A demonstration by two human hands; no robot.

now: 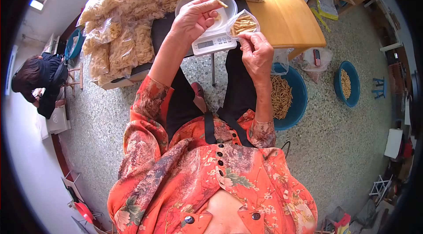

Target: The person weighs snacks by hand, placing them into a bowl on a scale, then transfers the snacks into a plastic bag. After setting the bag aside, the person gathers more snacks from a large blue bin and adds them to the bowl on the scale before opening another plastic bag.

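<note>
My left hand (192,18) is raised over the clear round bowl (182,2) of a white kitchen scale (214,44), pinching a small tan stick (221,3) between thumb and fingertips. To its right, my right hand (257,53) grips the near edge of an open clear plastic bag (232,22) that holds several tan sticks (243,25). The bag is tilted beside the bowl. A few pale pieces lie in the bowl, partly hidden by my left hand. The scale's display is too small to read.
Filled clear bags (128,48) are piled at left. A wooden stool (286,20) stands at right. On the floor are a blue tub of sticks (299,97), a smaller tub (339,90) and a phone (317,57) on plastic. Another person (42,77) bends at far left.
</note>
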